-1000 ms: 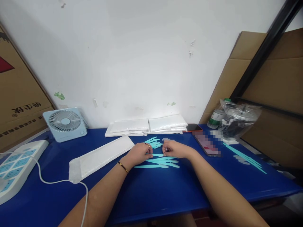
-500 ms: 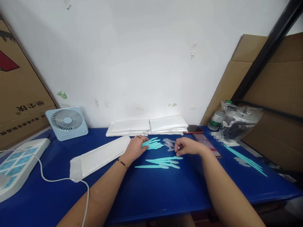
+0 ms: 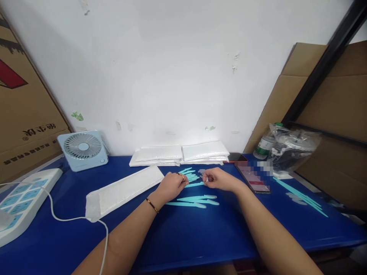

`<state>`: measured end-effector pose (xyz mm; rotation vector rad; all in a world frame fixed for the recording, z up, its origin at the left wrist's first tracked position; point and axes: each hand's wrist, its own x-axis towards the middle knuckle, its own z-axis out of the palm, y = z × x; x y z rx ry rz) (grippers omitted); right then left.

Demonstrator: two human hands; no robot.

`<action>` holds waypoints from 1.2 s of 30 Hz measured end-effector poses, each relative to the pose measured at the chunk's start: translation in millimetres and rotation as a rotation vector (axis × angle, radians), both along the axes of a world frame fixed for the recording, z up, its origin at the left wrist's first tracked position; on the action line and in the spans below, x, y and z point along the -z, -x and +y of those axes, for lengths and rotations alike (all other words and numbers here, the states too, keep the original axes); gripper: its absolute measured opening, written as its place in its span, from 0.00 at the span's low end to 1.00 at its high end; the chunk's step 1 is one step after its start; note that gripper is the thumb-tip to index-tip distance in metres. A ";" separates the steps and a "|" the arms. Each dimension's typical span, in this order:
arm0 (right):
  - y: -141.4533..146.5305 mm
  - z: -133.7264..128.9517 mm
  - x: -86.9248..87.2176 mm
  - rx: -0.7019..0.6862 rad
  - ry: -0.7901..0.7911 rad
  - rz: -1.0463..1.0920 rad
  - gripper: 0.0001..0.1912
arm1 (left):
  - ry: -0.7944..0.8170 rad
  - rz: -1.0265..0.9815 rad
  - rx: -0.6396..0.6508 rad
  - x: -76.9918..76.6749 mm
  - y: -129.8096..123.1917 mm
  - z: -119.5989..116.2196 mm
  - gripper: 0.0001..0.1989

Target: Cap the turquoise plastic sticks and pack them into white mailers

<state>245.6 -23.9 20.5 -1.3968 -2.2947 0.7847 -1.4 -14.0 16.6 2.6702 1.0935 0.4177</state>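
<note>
Between my two hands a thin teal stick (image 3: 195,184) lies level; my left hand (image 3: 172,186) pinches its left end. At its right end are the closed fingers of my right hand (image 3: 213,178), with a small pale piece showing between them. Just behind, a pile of teal sticks (image 3: 192,176) is partly covered by my left hand. Clear caps (image 3: 201,172) lie to the left of and behind my right fingers. Nearer the front, several teal sticks with clear-capped ends (image 3: 195,199) rest on the blue table (image 3: 200,236).
White padded packets (image 3: 157,153) are stacked by the wall, and one long packet (image 3: 123,193) lies at left. A fan (image 3: 83,147), power strip (image 3: 25,202) and cable stand further left. On the right are a phone (image 3: 252,177), more teal sticks (image 3: 304,198), a bottle (image 3: 263,147) and a plastic bag.
My left hand has moved right and forward off the pile and now holds one stick. My right hand has shifted left to meet that stick's end. The view has moved slightly.
</note>
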 end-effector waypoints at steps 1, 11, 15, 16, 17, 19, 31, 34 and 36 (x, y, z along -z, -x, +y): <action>0.6 -0.1 -0.2 0.009 0.004 0.017 0.05 | 0.002 -0.007 -0.010 0.4 0.3 1.2 0.16; -14.2 9.9 6.9 0.067 0.044 0.125 0.07 | 0.023 -0.037 -0.131 2.2 3.7 9.1 0.12; -31.2 18.6 12.0 0.188 0.002 0.056 0.08 | 0.008 0.010 -0.240 2.9 11.4 14.2 0.10; -33.1 18.6 11.2 0.207 -0.016 0.041 0.09 | -0.015 -0.004 -0.256 2.5 11.8 13.3 0.09; -33.7 17.5 9.4 0.214 -0.031 0.036 0.09 | -0.037 -0.027 -0.257 1.9 11.4 11.6 0.09; -31.6 12.3 3.5 0.165 -0.011 0.041 0.11 | -0.038 -0.068 -0.195 1.0 8.3 6.1 0.10; -6.6 0.7 0.3 -0.075 0.054 -0.150 0.06 | 0.056 0.060 0.008 7.8 -3.4 -0.1 0.08; -17.7 10.3 3.5 0.101 -0.055 -0.098 0.06 | -0.019 0.054 -0.129 3.7 4.3 11.2 0.09; -23.0 16.7 6.6 0.215 -0.145 -0.110 0.06 | -0.046 0.057 -0.202 1.4 9.6 17.2 0.08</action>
